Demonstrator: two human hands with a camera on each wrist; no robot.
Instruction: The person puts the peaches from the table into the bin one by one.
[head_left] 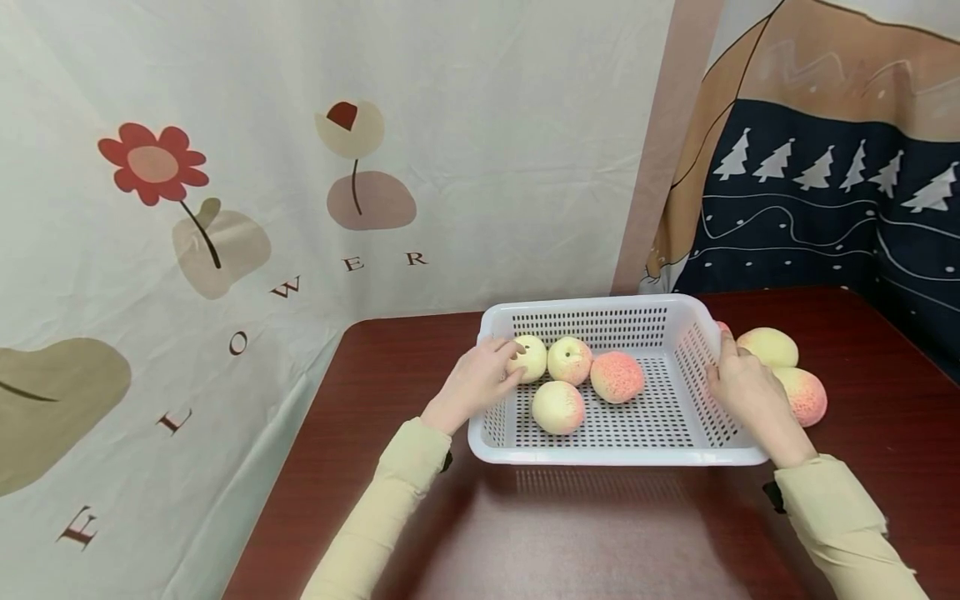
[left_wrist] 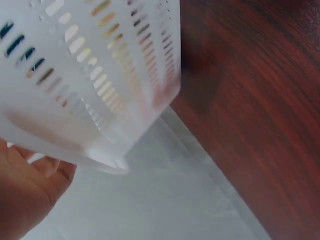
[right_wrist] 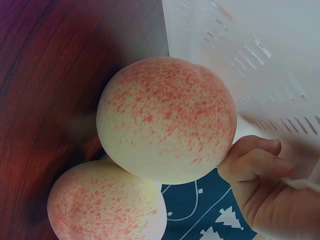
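Note:
A white perforated plastic basket (head_left: pixel 600 456) holds several peaches. Over its left rim reaches my left hand (head_left: pixel 480 377), with thumb and bent fingers around the near side of the leftmost peach (head_left: pixel 532 359). In the left wrist view that hand (left_wrist: pixel 35 185) shows behind the rim, and its fingertips are hidden. At the right end, my right hand (head_left: pixel 752 396) grips the basket's rim, thumb inside and fingers curled outside. The right wrist view has those curled fingers (right_wrist: pixel 257 162) right beside a large pink-speckled peach (right_wrist: pixel 167 120) outside the basket.
Beside the basket's right wall lie a yellow peach (head_left: pixel 768 347) and a pinkish peach (head_left: pixel 804 396), with another partly hidden behind my right hand. The dark red wooden table (head_left: pixel 390 375) ends against a pale flower-printed cloth (head_left: pixel 487 167) and a navy tree-patterned cloth (head_left: pixel 787 217).

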